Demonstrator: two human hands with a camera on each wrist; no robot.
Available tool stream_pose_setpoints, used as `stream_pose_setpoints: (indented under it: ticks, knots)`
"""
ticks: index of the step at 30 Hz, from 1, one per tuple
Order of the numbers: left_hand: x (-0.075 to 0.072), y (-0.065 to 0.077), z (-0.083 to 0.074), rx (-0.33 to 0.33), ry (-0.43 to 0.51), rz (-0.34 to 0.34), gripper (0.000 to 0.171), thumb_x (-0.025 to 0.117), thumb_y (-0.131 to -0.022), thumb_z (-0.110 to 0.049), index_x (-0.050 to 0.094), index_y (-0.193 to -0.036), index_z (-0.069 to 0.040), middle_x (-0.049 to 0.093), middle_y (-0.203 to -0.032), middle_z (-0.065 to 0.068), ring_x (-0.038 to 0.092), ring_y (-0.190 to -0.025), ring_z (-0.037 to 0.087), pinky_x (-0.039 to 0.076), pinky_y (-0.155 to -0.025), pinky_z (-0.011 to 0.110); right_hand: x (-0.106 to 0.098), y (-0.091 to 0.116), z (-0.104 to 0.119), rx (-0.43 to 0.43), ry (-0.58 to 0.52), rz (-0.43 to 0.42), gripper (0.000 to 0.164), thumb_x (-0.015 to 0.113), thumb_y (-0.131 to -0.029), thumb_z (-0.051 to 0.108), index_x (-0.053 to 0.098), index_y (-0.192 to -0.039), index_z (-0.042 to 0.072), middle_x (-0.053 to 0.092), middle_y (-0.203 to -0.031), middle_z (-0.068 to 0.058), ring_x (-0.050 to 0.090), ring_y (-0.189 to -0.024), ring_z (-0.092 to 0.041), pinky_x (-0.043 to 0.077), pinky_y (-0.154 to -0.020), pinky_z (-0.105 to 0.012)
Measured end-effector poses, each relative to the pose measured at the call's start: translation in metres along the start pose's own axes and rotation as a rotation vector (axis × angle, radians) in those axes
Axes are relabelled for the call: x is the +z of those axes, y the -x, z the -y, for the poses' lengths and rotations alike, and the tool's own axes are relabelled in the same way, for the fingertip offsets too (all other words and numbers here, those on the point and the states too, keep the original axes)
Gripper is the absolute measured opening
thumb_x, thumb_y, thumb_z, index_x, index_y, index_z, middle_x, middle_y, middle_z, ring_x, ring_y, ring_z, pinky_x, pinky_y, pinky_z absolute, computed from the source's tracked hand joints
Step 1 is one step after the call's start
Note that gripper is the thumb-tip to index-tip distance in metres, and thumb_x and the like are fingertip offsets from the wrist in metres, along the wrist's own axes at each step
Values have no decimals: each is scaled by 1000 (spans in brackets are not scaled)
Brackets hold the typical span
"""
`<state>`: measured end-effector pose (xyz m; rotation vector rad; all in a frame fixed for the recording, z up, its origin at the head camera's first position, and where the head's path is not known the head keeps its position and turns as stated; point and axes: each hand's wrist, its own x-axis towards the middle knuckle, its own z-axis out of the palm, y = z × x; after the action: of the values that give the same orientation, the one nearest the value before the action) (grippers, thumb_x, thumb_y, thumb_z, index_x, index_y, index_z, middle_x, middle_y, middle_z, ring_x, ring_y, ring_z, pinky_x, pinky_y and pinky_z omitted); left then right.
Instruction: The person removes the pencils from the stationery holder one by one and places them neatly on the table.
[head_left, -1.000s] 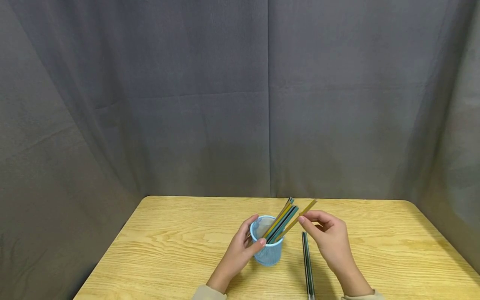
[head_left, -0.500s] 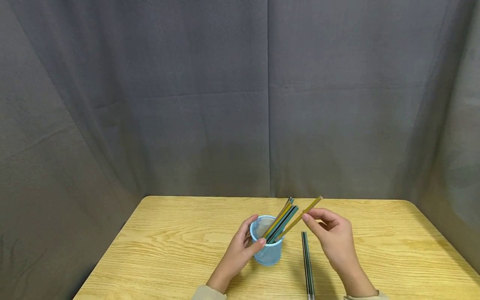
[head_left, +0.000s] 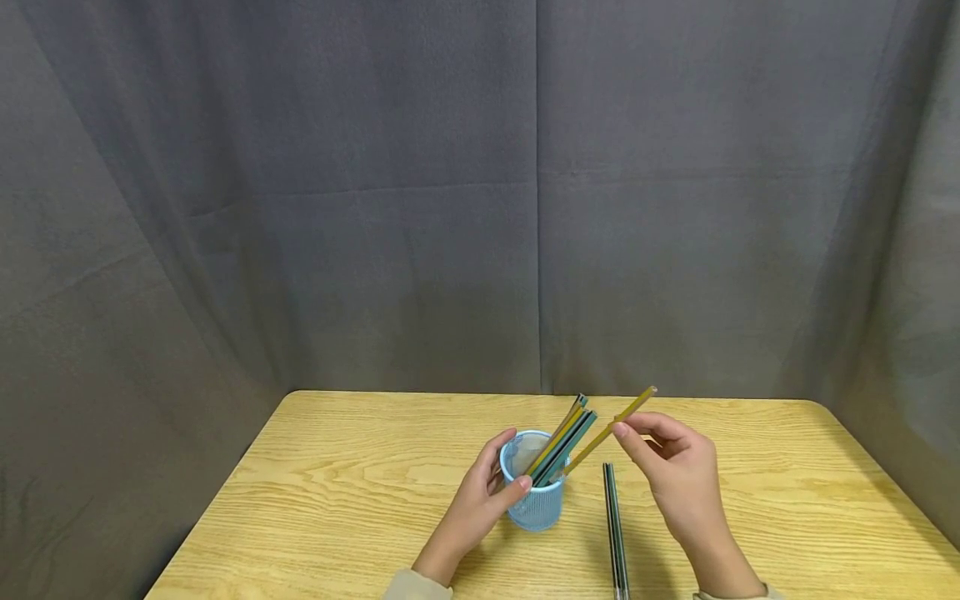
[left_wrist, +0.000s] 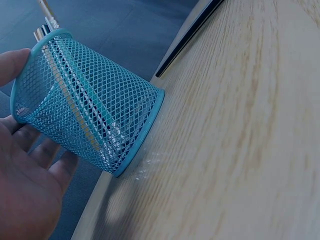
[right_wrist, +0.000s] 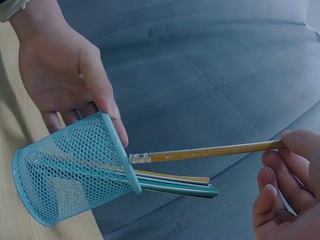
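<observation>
Yellow pencil [right_wrist: 215,151]: pinched by right hand [head_left: 678,471], drawn farther out, seemingly almost free. Mesh cup [head_left: 536,511]: below those fingertips, left hand [head_left: 477,502] clasping it.

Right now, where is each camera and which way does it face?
Head: head-worn, facing forward and down at the table; left hand, right hand and sleeves show.
Left wrist: worn there, facing the mesh cup; left hand shows.
Right wrist: worn there, facing the held pencil; both hands show.
Shared by head and right wrist: mesh cup, held pencil.
</observation>
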<state>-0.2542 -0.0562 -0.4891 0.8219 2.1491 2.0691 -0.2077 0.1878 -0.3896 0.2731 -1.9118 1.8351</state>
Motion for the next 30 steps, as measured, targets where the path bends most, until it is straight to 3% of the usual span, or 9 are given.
stream_pose_setpoints:
  ticks: [6, 17, 30]
  knots:
    - [0, 0, -1, -7, 0, -2, 64, 60, -100, -16, 27, -154, -12, 42, -149, 17, 39, -138, 30, 31, -114, 47, -1, -1, 2, 20, -9, -23, 11, 69, -87, -9, 70, -98, -11, 73, -91, -7, 68, -86, -9, 56, -80, -22]
    - [0, -1, 1, -15, -6, -8, 63, 61, -99, -18, 30, -153, -15, 43, -149, 14, 38, -139, 27, 29, -115, 44, -5, -3, -2, 54, 18, -19, 18, 75, -87, 2, 70, -100, -11, 74, -90, -2, 67, -78, -9, 54, -72, -19]
    - [0, -2, 2, -23, -10, -7, 63, 62, -99, -19, 30, -153, -15, 43, -149, 14, 38, -139, 27, 29, -115, 44, -10, -6, -15, 62, 163, -29, 17, 76, -88, 11, 75, -100, -2, 74, -91, 2, 63, -74, -8, 52, -63, -19]
